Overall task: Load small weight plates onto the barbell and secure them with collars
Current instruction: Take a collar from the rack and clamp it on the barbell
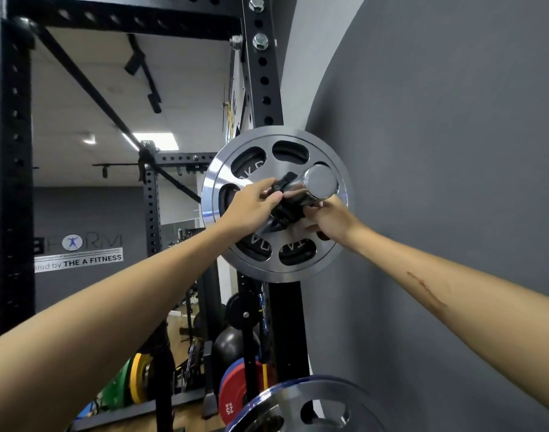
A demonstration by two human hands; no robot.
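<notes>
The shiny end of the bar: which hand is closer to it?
Right. The right hand sits just below the bar end; the left hand grips the black collar farther left.

The black collar (285,202) on the bar's chrome sleeve (317,185) is mostly covered by the left hand (251,207) and right hand (332,221), so whether its lever is latched cannot be told. Raised lettering behind the silver plate (223,182) shows only in fragments through the cutouts. A nearer plate (304,400) is cut off at the bottom edge.
</notes>
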